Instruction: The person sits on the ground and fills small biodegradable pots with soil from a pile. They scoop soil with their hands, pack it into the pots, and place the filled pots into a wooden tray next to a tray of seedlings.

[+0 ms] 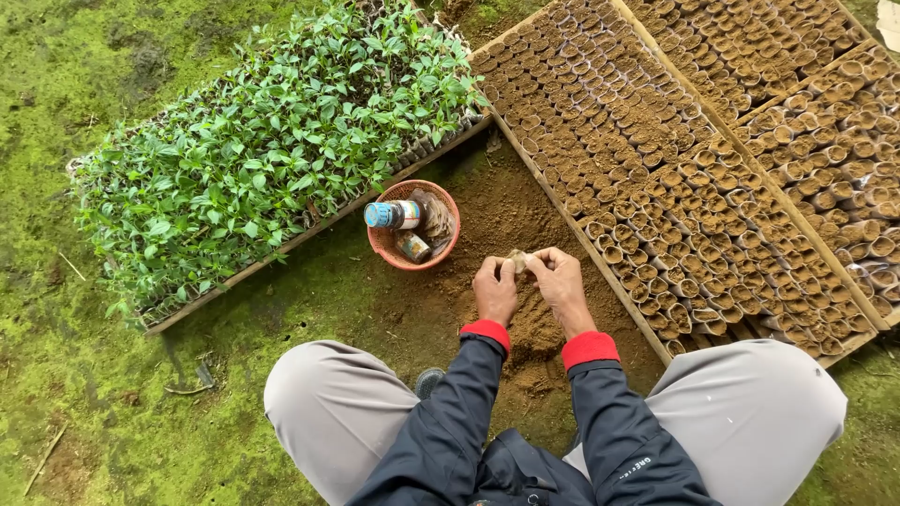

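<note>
Green seedlings [272, 141] are filling the far-left tray, while tan soil-filled paper pots [694, 159] are forming a dense repeating grid at far right. An orange basket [412, 255] is holding a blue-capped bottle [393, 215] on brown soil [511, 211]; red cuffs [590, 348] are edging navy sleeves [441, 422] above grey trousers [328, 403].

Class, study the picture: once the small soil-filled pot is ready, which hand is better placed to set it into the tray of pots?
Probably the right hand: it is nearer the tray of pots, while the left hand is nearer the basket.

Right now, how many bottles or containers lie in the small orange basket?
2: a white bottle with a blue cap at the upper left of the orange basket, and a smaller jar below it. The brown clump beside them may hide more.
</note>
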